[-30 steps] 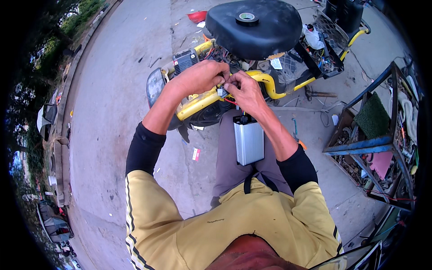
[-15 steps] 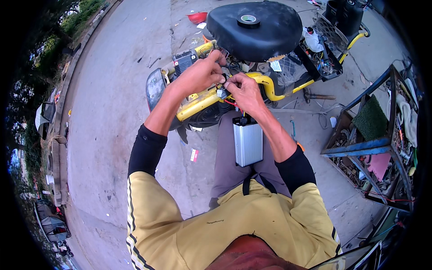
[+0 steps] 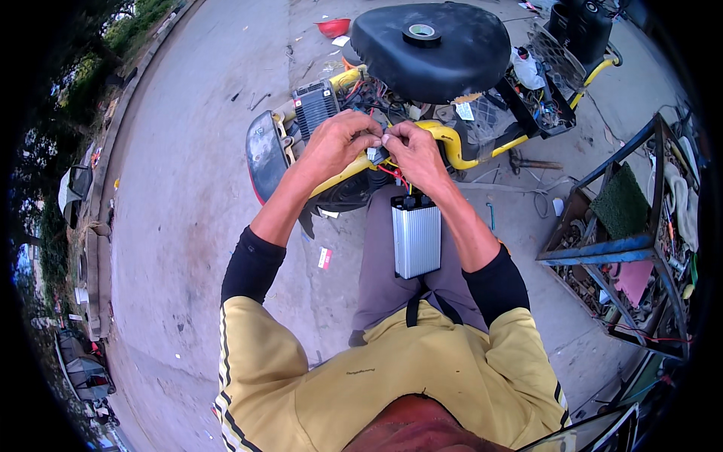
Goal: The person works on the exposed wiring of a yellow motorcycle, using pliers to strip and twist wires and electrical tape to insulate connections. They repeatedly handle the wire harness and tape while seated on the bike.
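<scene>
My left hand [image 3: 340, 149] and my right hand [image 3: 417, 157] meet fingertip to fingertip, both closed in a pinch on thin wiring that the fingers mostly hide. Just beneath the fingertips hangs a small pale plug connector [image 3: 373, 154]. Red and yellow wires [image 3: 399, 175] run down from there to a silver finned controller box [image 3: 417, 241] lying on my thighs. Behind my hands lies the yellow tubular frame [image 3: 449, 139] of an electric scooter, its tangled wiring [image 3: 369, 98] exposed. A black finned block [image 3: 315, 108] sits on the frame beside my left hand.
A black seat [image 3: 471, 56] bearing a tape roll [image 3: 422, 32] covers the frame's far side. A hammer [image 3: 536, 163] rests on the concrete to the right. Nearer on the right stands a metal-framed bin [image 3: 602, 252] of scrap. A red bowl [image 3: 334, 29] lies at the back.
My left hand has dropped from its raised position, and its fingertips have come together with the right hand's. The wiring behind it now shows more. The controller box has hardly moved.
</scene>
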Tool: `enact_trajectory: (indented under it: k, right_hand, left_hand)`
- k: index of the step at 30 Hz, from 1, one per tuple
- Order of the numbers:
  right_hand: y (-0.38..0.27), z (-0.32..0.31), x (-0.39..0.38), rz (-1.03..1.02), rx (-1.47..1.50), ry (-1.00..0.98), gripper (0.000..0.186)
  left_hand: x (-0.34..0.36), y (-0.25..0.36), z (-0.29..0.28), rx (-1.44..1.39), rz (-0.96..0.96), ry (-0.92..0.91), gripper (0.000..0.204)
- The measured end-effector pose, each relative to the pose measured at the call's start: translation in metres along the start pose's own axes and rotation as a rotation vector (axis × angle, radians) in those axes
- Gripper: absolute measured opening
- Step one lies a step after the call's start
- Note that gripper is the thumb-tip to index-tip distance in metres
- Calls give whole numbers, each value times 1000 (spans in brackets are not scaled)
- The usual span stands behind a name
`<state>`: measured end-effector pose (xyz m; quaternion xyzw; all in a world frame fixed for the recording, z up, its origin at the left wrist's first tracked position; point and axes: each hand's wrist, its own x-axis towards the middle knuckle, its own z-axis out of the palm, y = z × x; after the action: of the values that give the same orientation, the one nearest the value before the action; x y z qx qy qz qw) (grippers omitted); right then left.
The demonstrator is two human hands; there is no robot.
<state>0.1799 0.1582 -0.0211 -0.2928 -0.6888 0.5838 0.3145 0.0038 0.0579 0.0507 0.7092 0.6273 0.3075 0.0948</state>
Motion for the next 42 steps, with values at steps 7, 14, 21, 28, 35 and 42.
enact_trajectory:
  k: [7, 14, 21, 28, 35, 42]
  right_hand:
    - [-2, -6, 1, -41, -73, -18, 26]
    - [-12, -6, -6, -65, -108, -17, 20]
    - [-15, 3, -11, -264, -309, 133, 16]
    - [-13, -1, -12, -267, -329, 142, 16]
    - [-14, 3, -15, -331, -412, 152, 16]
    - [-13, 6, -14, -409, -400, 137, 16]
  left_hand:
    - [5, 4, -3, 207, 155, -7, 15]
    - [6, 19, 0, 600, 288, -117, 18]
    - [10, 19, -5, 770, 392, -210, 19]
    - [15, 15, -11, 641, 329, -226, 15]
    - [21, 29, -14, 394, 98, -276, 11]
    - [27, -4, -22, 51, -8, -430, 12]
